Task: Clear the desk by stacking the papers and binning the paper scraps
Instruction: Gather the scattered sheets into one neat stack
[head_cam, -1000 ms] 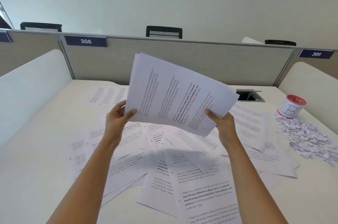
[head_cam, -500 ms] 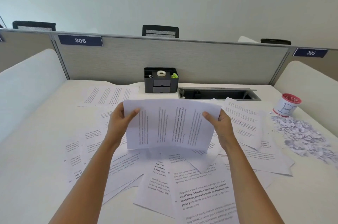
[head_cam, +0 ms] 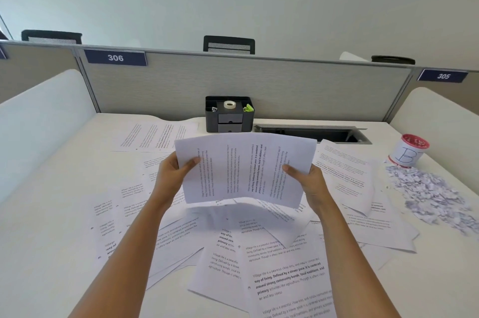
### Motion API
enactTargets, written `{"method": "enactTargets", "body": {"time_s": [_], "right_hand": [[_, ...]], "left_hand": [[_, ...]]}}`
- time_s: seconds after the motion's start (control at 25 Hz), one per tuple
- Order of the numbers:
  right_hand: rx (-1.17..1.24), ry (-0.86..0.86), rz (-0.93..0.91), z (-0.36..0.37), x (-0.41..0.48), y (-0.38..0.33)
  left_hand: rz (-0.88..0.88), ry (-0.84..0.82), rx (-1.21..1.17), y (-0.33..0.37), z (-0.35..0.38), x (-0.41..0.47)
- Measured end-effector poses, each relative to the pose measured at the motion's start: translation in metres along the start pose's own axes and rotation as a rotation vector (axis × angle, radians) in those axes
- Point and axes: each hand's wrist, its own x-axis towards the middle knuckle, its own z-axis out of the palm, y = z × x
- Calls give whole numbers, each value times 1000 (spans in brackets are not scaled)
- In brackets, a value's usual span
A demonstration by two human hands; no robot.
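A sheaf of papers (head_cam: 243, 170) is held upright and slightly bowed above the middle of the desk (head_cam: 51, 227), its printed lines running sideways. The left hand (head_cam: 173, 175) and right hand (head_cam: 308, 180) each grip one side edge, fingers (head_cam: 194, 161) closed on the sheets with the thumbs on the printed face. Beneath lie loose printed sheets (head_cam: 285, 278) overlapping at all angles. At the right is a heap of paper scraps (head_cam: 430, 193), touching a red-rimmed cup (head_cam: 409, 151) marked "B" — and a black organiser (head_cam: 229, 114) stands against the partition (head_cam: 285, 89).
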Motion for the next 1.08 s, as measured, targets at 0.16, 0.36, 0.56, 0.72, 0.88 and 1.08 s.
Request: {"method": "enactTargets", "body": {"time_s": [0.16, 0.36, 0.56, 0.72, 0.88, 1.08], "right_hand": [[-61, -13, 4, -2, -3, 1], [36, 66, 31, -4, -2, -2], [462, 257, 192, 12, 0, 11], [638, 312, 336, 31, -8, 30], [568, 243, 330, 28, -19, 40], [-39, 74, 188, -18, -27, 41]], "left_hand": [[11, -44, 1, -3, -3, -1], [40, 60, -1, -5, 0, 3], [-107, 254, 103, -20, 17, 0], [-508, 57, -155, -34, 51, -15], [-509, 2, -249, -42, 79, -29], [-562, 146, -151, -60, 80, -25]]}}
